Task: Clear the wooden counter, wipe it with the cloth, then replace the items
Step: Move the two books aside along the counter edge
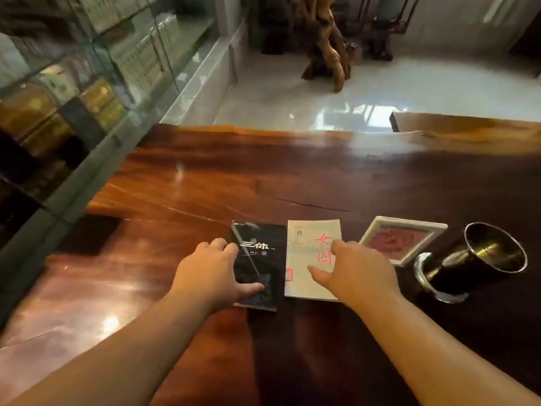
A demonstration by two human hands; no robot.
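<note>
Head view, Q: Where are the books found?
A: Side by side on the counter (205, 177), long axes pointing away; the black book (263, 259) is clasped by the left hand (207, 273), the white book (301, 250) lies under the spread, unclenched right hand (357, 273), each hand nearest its own book

A shop is suggested: boxed goods (137, 57) are shown in a glass display case (96, 92) beside a polished wooden counter (234, 177), and a carved root stand (328, 45) is seen behind.
</note>
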